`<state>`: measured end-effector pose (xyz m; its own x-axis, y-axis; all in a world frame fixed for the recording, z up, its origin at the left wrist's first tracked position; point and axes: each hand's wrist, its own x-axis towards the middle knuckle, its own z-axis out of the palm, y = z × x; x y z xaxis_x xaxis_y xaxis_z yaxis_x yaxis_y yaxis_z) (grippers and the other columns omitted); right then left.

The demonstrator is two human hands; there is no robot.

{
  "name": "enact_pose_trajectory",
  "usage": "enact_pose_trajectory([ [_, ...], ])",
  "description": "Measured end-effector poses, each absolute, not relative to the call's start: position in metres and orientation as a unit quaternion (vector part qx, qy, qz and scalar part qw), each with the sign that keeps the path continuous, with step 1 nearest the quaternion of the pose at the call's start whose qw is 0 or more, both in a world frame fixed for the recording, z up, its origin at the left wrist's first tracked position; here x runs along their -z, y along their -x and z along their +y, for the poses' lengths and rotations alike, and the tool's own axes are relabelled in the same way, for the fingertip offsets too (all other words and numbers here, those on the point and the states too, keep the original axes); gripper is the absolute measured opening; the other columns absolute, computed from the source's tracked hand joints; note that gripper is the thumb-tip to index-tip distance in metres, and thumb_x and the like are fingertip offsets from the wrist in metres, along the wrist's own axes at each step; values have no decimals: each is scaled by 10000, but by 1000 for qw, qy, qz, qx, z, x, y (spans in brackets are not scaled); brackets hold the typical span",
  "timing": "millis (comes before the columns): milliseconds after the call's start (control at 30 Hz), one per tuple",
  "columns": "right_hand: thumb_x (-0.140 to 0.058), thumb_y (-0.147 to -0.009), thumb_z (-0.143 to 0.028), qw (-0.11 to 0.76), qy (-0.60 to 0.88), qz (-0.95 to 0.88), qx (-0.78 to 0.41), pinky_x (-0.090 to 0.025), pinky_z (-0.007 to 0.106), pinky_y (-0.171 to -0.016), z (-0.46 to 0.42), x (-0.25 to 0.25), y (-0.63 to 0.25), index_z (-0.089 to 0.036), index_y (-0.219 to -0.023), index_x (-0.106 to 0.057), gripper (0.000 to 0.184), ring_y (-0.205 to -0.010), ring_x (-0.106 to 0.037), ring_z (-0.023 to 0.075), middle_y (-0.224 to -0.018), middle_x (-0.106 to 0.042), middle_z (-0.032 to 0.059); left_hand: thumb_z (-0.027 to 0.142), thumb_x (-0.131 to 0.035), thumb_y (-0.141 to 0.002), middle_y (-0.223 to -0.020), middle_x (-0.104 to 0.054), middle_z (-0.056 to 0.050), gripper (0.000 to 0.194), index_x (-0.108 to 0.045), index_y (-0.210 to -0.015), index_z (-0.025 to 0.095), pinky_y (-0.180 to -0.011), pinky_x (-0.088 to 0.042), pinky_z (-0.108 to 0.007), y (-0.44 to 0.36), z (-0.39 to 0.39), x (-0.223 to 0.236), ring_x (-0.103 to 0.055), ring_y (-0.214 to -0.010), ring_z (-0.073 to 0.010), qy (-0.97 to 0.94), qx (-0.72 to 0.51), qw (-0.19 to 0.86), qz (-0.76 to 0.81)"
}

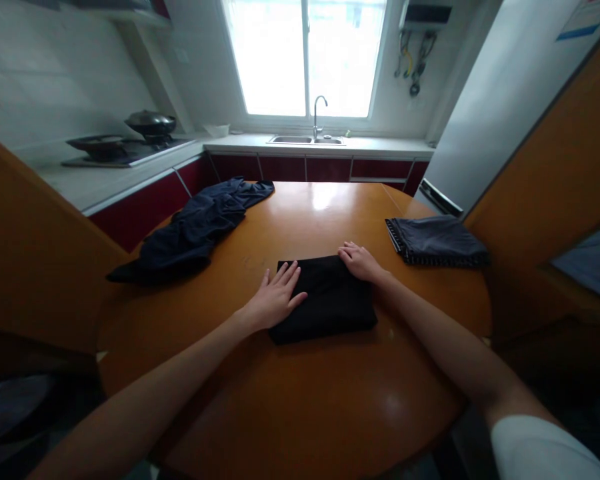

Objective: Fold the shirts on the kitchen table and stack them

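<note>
A folded black garment (327, 300) lies in the middle of the round wooden table (305, 400). My left hand (276, 297) rests flat on its left edge with the fingers stretched out. My right hand (360, 261) lies on its far right corner, fingers bent slightly and pressing down on the cloth. Neither hand lifts the garment.
A crumpled dark blue garment (200, 230) sprawls over the table's far left side. A folded grey garment (437, 241) sits at the far right edge. Beyond the table are a counter with a sink (305, 140), a stove with pans (125, 143), and a fridge (485, 113).
</note>
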<state>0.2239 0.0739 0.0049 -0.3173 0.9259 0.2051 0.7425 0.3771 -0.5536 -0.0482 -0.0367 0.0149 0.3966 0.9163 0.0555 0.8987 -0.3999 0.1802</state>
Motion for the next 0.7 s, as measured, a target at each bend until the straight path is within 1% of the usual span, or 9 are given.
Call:
enact_pose_trajectory([
  [67,-430,-992,-405,291,529,-774,-192,-402,396,-1035,80,-3,-229,-194,-982,-750,383,-1204,-604,274,-1259,-696,142,537,-310,-1038,-1624,-309,-136,623,-395,-1539,176,-1211,-112,-613,42,-45,-26,-206,-1524,-338,-838,-87,54,535],
  [100,-422,-990,-403,304,531,-767,-193,-442,363,-964,83,-2,-231,-188,-921,-746,395,-1090,-652,259,-1143,-736,136,526,-304,-1045,-1615,-334,-131,607,-408,-1531,177,-1220,-123,-591,38,-52,-32,-223,-1522,-322,-848,-97,51,518],
  [167,-411,-985,-405,328,536,-752,-198,-474,324,-835,87,0,-232,-176,-851,-732,416,-894,-683,233,-949,-758,116,523,-328,-1046,-1619,-333,-110,603,-372,-1549,194,-1236,-161,-521,26,-69,-42,-226,-1525,-279,-884,-114,46,451],
  [200,-416,-978,-402,341,535,-746,-203,-476,311,-795,89,1,-232,-170,-839,-728,413,-842,-680,223,-900,-755,106,532,-366,-1037,-1628,-316,-101,623,-334,-1566,206,-1238,-182,-492,20,-78,-44,-218,-1529,-265,-904,-118,44,409],
  [267,-442,-957,-385,361,524,-740,-216,-472,287,-753,91,1,-231,-162,-846,-730,380,-814,-674,205,-883,-753,90,522,-454,-1014,-1637,-299,-94,673,-271,-1589,224,-1232,-213,-473,8,-95,-44,-211,-1530,-265,-934,-111,33,338],
  [333,-488,-923,-367,371,506,-742,-234,-471,269,-725,92,0,-230,-156,-859,-735,332,-802,-670,192,-874,-754,76,446,-498,-1013,-1634,-307,-96,665,-258,-1591,224,-1226,-220,-484,-1,-106,-37,-227,-1525,-279,-949,-94,11,301],
  [433,-557,-871,-377,367,476,-755,-263,-467,260,-678,89,-3,-232,-152,-825,-738,293,-756,-657,187,-803,-745,58,262,-450,-1034,-1629,-317,-94,601,-238,-1593,202,-1220,-227,-459,-6,-111,-26,-247,-1519,-259,-955,-68,-23,288],
  [533,-579,-846,-416,353,451,-767,-289,-467,263,-659,86,-8,-236,-147,-788,-736,317,-732,-644,188,-769,-736,57,126,-392,-1009,-1629,-318,-93,638,-179,-1607,197,-1209,-244,-424,-3,-108,-23,-250,-1518,-236,-953,-54,-37,294],
  [700,-614,-797,-436,332,433,-779,-308,-453,270,-631,81,-18,-251,-136,-750,-726,323,-673,-612,181,-713,-716,52,88,-399,-983,-1635,-311,-59,692,-167,-1611,265,-1216,-219,-434,10,-99,-30,-258,-1515,-246,-959,-36,-23,280],
])
